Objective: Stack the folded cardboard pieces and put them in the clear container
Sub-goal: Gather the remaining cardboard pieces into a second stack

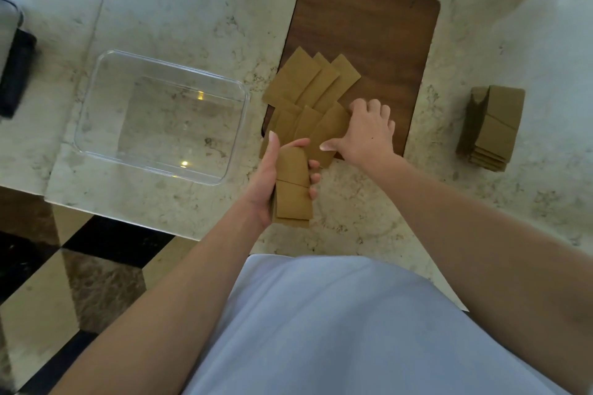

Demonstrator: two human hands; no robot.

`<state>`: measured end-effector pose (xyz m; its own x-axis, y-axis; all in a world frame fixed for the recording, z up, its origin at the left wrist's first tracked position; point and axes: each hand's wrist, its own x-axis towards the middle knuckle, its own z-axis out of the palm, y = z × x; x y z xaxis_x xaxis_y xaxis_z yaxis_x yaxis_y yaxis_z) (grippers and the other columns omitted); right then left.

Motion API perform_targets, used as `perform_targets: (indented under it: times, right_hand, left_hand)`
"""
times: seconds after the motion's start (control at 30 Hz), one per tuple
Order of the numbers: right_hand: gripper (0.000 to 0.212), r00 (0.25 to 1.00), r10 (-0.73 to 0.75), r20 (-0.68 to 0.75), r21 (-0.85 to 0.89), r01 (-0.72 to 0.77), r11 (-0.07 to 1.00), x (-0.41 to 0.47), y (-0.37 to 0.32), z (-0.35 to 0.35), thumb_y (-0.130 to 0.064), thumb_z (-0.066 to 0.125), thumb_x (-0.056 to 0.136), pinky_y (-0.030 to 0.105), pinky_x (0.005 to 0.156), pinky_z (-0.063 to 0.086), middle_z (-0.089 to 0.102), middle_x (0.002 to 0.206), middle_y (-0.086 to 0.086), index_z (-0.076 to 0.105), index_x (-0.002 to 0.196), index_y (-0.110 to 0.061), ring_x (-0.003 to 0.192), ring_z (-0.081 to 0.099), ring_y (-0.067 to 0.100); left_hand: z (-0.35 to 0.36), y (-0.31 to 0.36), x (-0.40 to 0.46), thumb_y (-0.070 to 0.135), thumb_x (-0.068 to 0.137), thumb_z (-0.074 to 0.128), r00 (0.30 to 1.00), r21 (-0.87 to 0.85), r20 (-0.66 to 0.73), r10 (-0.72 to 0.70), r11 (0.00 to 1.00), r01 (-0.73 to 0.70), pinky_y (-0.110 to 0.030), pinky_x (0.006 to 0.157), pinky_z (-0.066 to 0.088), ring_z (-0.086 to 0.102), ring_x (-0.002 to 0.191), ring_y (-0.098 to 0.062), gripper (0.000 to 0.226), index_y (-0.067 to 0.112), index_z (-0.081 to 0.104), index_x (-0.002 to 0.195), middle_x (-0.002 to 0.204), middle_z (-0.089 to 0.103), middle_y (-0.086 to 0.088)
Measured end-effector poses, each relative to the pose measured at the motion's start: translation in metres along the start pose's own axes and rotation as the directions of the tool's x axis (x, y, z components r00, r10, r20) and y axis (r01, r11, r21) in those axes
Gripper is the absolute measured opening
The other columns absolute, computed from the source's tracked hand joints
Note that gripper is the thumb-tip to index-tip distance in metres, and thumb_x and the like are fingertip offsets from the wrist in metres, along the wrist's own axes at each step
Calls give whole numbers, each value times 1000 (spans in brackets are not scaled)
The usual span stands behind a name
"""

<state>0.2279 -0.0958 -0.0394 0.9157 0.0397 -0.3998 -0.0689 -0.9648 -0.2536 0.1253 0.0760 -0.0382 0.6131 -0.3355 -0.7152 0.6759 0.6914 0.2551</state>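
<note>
Cardboard pieces (313, 96), folded and tan, lie fanned in overlapping rows on the near-left end of a dark wooden board (369, 29), some hanging off its edge onto the marble counter (179, 9). Only one view, head cam, looking down.

Left hand (272, 176) grips a small stack of pieces (292, 186) w/ thumb up one side and fingers curled round the other, held over the counter just near of the board. Right hand (369, 135) rests palm-down on the nearest loose piece, fingers bent at the far edge, thumb on its near edge; prob. pinching it, but the grip isn't clear from this angle.

Clear container (160, 115) sits to the left of the board, nothing in it. Another stack of cardboard (491, 128) stands apart on the counter at far right. Dark object (16, 74) at the left edge, too blurred to name.

Step in hand, as I read it: gathering loose pieces onto the held stack. To do it well: slide one piece free w/o dragging its neighbours, lay it fold-to-fold on the stack, square the edges w/ the left thumb before taking the next, so the pile fits the container flat.
</note>
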Motion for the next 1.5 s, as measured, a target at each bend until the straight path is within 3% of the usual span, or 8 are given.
perform_targets:
  times: [0.17, 0.33, 0.5, 0.77, 1.03, 1.17, 1.23, 1.5]
  right_hand:
    - [51, 980, -11, 201, 254, -41, 966, -1, 4, -11, -46, 82, 83, 38, 88, 51, 65, 120, 11, 63, 114, -11, 114, 60, 29]
    - [12, 925, 29, 379, 642, -285, 712, -20, 12, -25, -26, 73, 97, 15, 48, 50, 68, 83, -2, 62, 94, -20, 50, 64, 1]
    - [11, 902, 76, 426, 854, -428, 294, -35, 12, -43, -14, 61, 104, 20, 50, 46, 60, 76, 6, 54, 111, -10, 56, 49, 10]
    - [10, 836, 188, 515, 806, -547, 225, -80, -40, -36, -17, 54, 103, 27, 50, 47, 72, 79, 8, 62, 103, -9, 60, 68, 17]
    - [46, 605, -106, 789, 482, -503, 717, -105, -29, -36, -53, 64, 87, 24, 53, 53, 79, 79, 9, 77, 75, -10, 58, 71, 15]
    - [65, 863, 317, 394, 407, -473, 781, -46, 0, -40, -64, 70, 86, 39, 76, 57, 74, 104, 7, 67, 118, -8, 79, 67, 18]
    - [67, 964, 225, 143, 337, -261, 905, -22, 0, -33, -57, 77, 83, 38, 87, 50, 61, 126, 8, 56, 130, -15, 101, 61, 22]
    - [81, 995, -97, 28, -24, 98, 995, -6, -36, 8, -56, 86, 72, 50, 103, 39, 47, 137, 9, 52, 135, -17, 128, 41, 33]
  left_hand:
    - [-4, 4, -6, 80, 91, 46, 1000, -99, 7, 7, 995, -7, -42, 66, 59, 71, 83, -36, 70, 35, 50, 144, 105, 71, -22]
    - [-21, 4, -20, 40, 104, 52, 998, -66, 47, 52, 997, -49, -44, 72, 58, 70, 92, -36, 41, 25, 60, 141, 115, 69, -24]
    - [-22, -6, -24, 60, 103, 47, 999, -52, 29, 25, 998, -24, -33, 57, 54, 63, 77, -26, 46, 24, 68, 124, 102, 67, -17]
    - [-3, -15, -16, 57, 81, 77, 977, 98, -67, 201, 976, -194, -36, 67, 60, 73, 89, -23, 77, 13, 59, 141, 116, 71, -14]
    - [-2, 7, 3, 0, 102, 56, 946, -120, -195, 258, 951, -284, -44, 67, 64, 78, 85, -35, 50, 34, 54, 139, 101, 76, -22]
    - [-4, 17, 1, 55, 94, 67, 972, -136, -140, 191, 968, -210, -44, 70, 63, 75, 78, -27, 50, 28, 61, 136, 95, 73, -15]
    - [-12, 16, -3, 72, 85, 66, 992, -177, -30, 125, 976, -129, -49, 78, 61, 70, 80, -26, 64, 27, 66, 129, 95, 68, -14]
    - [-33, 4, -17, 32, 95, 73, 991, -162, 127, 40, 987, -19, -36, 68, 59, 68, 88, -26, 46, 28, 60, 139, 113, 68, -18]
